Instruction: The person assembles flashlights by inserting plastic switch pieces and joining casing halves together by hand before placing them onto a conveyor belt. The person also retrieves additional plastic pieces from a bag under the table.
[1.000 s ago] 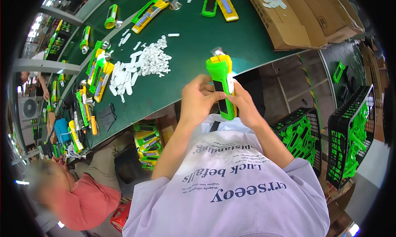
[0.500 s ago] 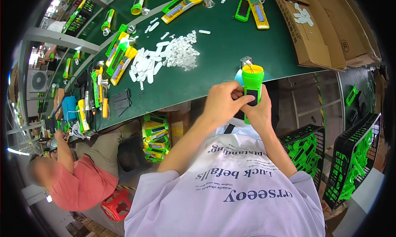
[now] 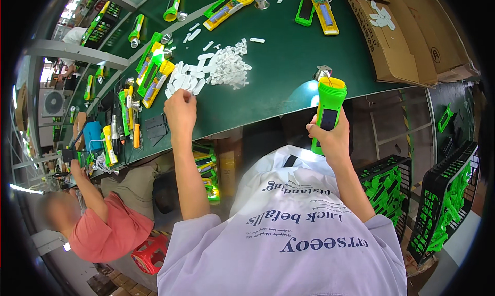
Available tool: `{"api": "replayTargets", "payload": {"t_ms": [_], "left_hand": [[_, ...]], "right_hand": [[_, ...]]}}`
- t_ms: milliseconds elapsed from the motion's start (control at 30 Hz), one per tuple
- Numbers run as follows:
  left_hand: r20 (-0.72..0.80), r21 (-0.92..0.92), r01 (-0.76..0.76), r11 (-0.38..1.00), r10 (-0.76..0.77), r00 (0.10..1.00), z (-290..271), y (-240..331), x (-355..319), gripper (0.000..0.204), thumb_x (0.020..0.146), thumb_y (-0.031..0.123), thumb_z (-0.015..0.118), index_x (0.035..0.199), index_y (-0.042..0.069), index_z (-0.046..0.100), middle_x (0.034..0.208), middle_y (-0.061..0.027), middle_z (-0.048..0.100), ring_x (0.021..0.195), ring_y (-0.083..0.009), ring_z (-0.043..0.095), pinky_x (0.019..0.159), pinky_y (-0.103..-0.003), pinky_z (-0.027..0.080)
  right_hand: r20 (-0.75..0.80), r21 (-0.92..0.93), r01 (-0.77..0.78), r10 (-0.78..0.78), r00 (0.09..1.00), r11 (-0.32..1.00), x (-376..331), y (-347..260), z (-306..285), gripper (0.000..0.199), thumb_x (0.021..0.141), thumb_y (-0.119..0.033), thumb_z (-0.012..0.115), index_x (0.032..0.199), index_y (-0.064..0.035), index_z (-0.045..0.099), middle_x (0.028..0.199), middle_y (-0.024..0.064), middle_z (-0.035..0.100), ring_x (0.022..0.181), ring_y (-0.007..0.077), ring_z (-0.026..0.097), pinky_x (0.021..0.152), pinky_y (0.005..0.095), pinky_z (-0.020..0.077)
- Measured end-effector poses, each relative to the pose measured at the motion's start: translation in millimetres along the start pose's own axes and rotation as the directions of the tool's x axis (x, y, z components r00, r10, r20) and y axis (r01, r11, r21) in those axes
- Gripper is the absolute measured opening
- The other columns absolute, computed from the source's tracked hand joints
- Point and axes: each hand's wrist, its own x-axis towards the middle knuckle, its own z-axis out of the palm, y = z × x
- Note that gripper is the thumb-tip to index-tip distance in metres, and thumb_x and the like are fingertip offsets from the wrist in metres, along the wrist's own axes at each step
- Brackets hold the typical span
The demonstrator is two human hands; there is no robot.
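My right hand (image 3: pixel 332 133) is wrapped round a green and yellow flashlight (image 3: pixel 331 97), held nearly upright over the table's near edge. A dark panel shows on its side. Its top is uncapped, and a silver reflector (image 3: pixel 323 72) sits just beyond the yellow rim, with thin wires near it. Bright light falls on the tabletop beside it. My left hand (image 3: pixel 180 110) is at the near edge of a heap of white plastic strips (image 3: pixel 186 78), fingers curled together; whatever is between the fingertips is hidden. Smaller white pieces (image 3: pixel 229 66) are piled alongside.
Opened green and yellow flashlights (image 3: pixel 154 82) lie on the green table (image 3: pixel 278 48), left and far. A cardboard box (image 3: pixel 384 54) stands at the right. Black crates (image 3: pixel 443 203) of green parts are at lower right. A co-worker in a red shirt (image 3: pixel 111 226) sits at the left.
My left hand has left the flashlight and moved left to the white strips. My right hand still holds the flashlight, now slightly farther right and tilted.
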Motion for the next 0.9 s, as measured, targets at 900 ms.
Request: {"api": "replayTargets", "payload": {"t_ms": [900], "left_hand": [[0.453,-0.024,-0.417,0.909,0.382,0.806,-9.8,56.1,-28.8,0.028,0.073,0.001,0.065,0.101,0.002,0.058,0.083,-0.0133,0.057,0.070,-0.0263,0.060,0.065,-0.038,0.049]], "right_hand": [[0.244,0.283,-0.249,0.181,0.953,0.926,-3.1,-9.2,-7.9,0.044,0.068,0.010,0.067,0.108,-0.0016,0.051,0.082,0.0059,0.061,0.067,0.0169,0.062,0.061,0.0315,0.0537]]}}
